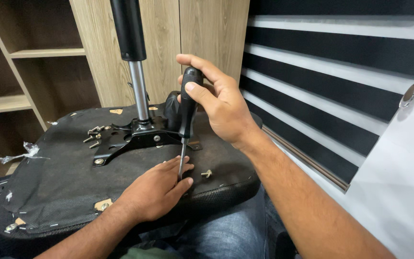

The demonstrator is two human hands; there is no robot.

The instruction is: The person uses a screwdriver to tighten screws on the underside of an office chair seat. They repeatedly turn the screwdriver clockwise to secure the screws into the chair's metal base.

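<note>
An upturned office chair seat (pixel 58 182) with black fabric underside lies across my lap. My right hand (pixel 219 103) grips the black handle of a screwdriver (pixel 188 108) held upright, its metal shaft pointing down at the seat. My left hand (pixel 156 189) rests on the fabric, its fingertips pinching around the screwdriver's tip. A loose screw (pixel 207 173) lies just right of the tip. The black metal mounting plate (pixel 130 139) with the gas lift cylinder (pixel 132 52) rising from it sits behind my hands.
Several loose screws (pixel 93 134) lie beside the plate's left side. Wooden shelves (pixel 29 52) stand at the back left, wood panels (pixel 202 33) behind. A striped window blind (pixel 331 72) fills the right, with a white surface (pixel 398 182) at the right edge.
</note>
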